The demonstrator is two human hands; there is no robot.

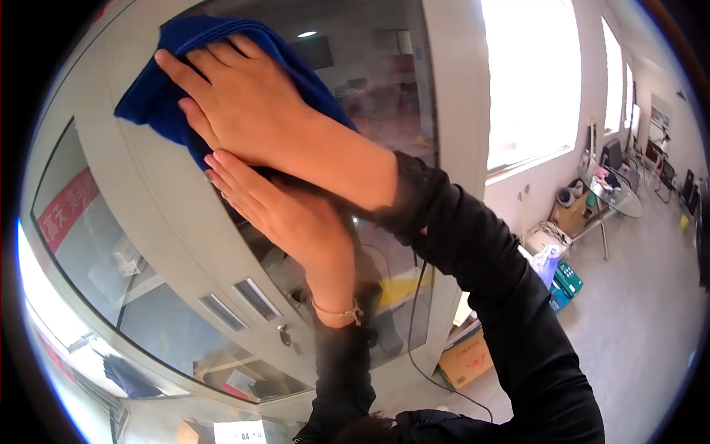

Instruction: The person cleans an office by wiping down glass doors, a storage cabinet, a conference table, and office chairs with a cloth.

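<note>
A soft, dark blue cloth [151, 100] lies against the upper part of a tall, pale grey cabinet [122, 185] with glass doors. It covers part of the frame and part of the dark, shiny glass pane [370, 81] on the right. The person's right hand [248, 103] is flat on top of the cloth. Its fingers are stretched out and a little apart, pressing on the cloth and not curled around it.

The person's left hand [292, 218] is just below the right one, near the cloth's lower edge. Its fingers are straight and close together. Its thumb is hidden, and one cannot tell if its fingertips touch the cloth. A thin, light-coloured bracelet [336, 311] goes around the left wrist. Both arms have long black sleeves [510, 270].

Lower on the cabinet are two slim, sunken handles [255, 297] side by side, with a small silver lock [285, 337] near them. A thin black cord [411, 333] hangs down by the right door. A brown cardboard box [466, 360] sits on the floor to the right, below a bright window [529, 81]. Farther back stands a glass-topped table [627, 201] with things on it.
</note>
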